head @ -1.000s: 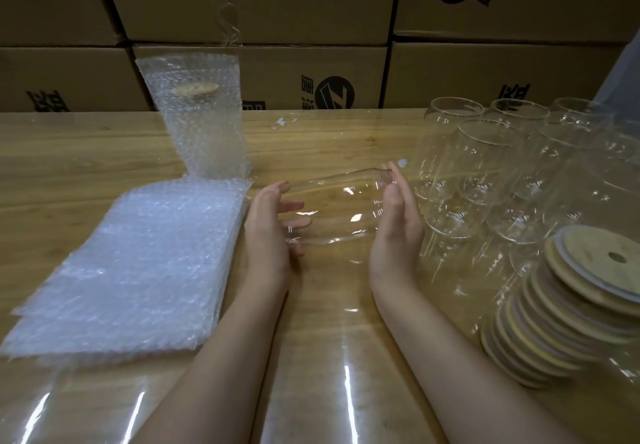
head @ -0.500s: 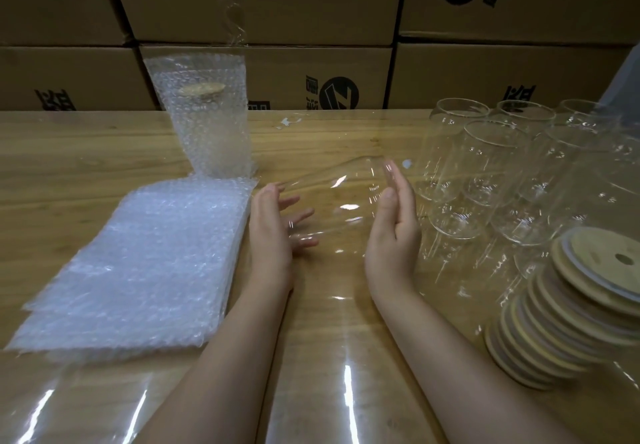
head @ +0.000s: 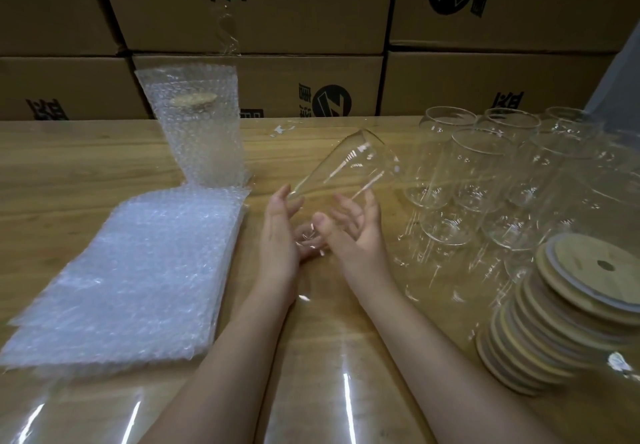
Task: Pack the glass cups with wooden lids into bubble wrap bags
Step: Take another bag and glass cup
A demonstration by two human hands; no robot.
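Between bag stack [head: 138, 270] and cups [head: 485, 173], hands [head: 322, 229] seemingly cradle a tilted glass [head: 349, 170].

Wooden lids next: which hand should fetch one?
Right hand, probably: the wooden lids are stacked on its side. The left hand can steady the tilted glass cup.

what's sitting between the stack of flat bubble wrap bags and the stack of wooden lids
In the head view, both hands, left hand and right hand, hold a tilted glass cup between the bubble wrap bags and wooden lids.
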